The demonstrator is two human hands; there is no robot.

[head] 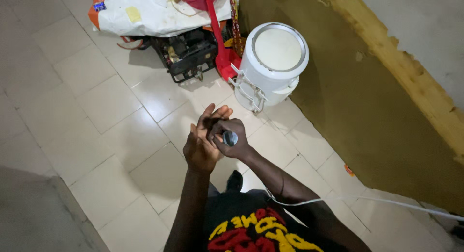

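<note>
I see the right hand (231, 137) clenched around a small round silvery object (229, 138), mostly hidden, just below the white drum appliance (270, 68); the left hand (203, 141) lies open against it.

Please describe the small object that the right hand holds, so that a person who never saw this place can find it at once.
Start from the big white round container standing by the brown wall. Just below it over the tiled floor, two hands meet; the right hand grips a small round metallic object against the open left hand. It is the only shiny grey thing between the hands.
</note>
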